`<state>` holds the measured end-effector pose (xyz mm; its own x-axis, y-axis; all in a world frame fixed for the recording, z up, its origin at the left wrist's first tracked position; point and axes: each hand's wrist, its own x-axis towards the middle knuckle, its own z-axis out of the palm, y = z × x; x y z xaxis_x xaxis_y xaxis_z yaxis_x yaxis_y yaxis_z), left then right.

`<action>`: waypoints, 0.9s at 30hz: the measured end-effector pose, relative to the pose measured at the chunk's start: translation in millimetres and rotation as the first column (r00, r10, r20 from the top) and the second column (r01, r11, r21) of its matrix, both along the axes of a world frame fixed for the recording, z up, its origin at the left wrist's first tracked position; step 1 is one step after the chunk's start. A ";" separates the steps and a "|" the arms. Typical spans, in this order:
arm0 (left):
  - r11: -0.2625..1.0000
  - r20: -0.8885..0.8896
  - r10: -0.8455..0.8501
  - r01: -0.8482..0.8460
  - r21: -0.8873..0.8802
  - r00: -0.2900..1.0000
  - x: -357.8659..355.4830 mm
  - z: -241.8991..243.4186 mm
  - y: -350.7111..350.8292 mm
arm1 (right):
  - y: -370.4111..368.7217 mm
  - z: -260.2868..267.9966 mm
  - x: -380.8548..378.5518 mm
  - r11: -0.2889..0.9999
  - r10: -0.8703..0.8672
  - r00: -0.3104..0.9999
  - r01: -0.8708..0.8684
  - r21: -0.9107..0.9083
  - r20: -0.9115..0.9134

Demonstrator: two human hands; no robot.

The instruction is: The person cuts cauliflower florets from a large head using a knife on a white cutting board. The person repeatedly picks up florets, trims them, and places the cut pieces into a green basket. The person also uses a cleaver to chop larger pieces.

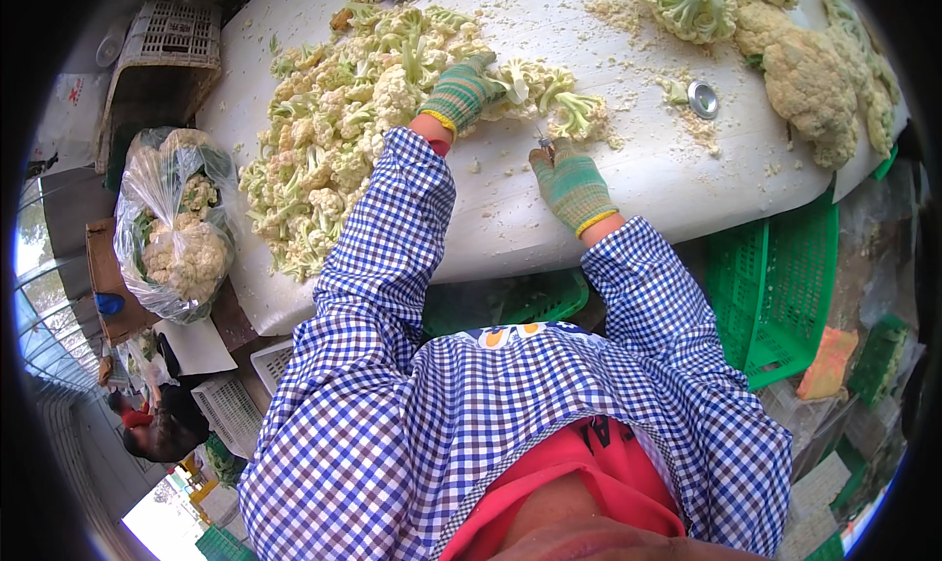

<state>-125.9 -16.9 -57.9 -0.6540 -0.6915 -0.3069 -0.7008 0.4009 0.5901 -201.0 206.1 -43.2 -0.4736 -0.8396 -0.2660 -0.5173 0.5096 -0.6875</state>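
Note:
My left hand (464,94), in a green striped knit glove with a yellow cuff, rests at the right edge of a wide pile of cut cauliflower florets (324,156). Its fingers are at some florets; whether they grip one is hard to tell. My right hand (574,182), gloved alike, is closed around a small knife (545,142), whose thin blade points up towards the florets. Just above that hand lies a loose group of cauliflower florets (578,114) on the white tabletop (508,230). Crumbs are scattered around.
Whole cauliflower heads (809,83) line the right side, near a round metal object (703,100). A plastic bag of cauliflowers (184,252) stands left, below a white crate (173,35). Green crates (795,289) are under the table edge. A person (165,425) is at lower left.

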 end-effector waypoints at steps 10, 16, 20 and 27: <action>0.983 -0.199 0.035 -0.070 -0.171 0.979 16.7 0.3 34.9 | -11.3 -2.3 -17.0 0.997 -0.076 0.932 0.073 0.020 0.354; 0.957 -0.284 0.152 -0.213 -0.198 0.947 20.9 10.1 67.0 | -13.0 6.3 -20.7 0.984 -0.162 0.879 0.112 0.136 0.448; 0.885 -0.261 0.055 -0.168 -0.435 0.964 28.5 -3.2 77.6 | -20.6 -0.3 -19.2 0.983 0.065 0.997 -0.071 0.168 0.039; 0.931 -0.237 0.009 -0.094 -0.354 0.972 34.9 12.1 88.0 | -23.9 -6.9 -38.6 0.939 -0.337 0.549 0.251 0.234 0.765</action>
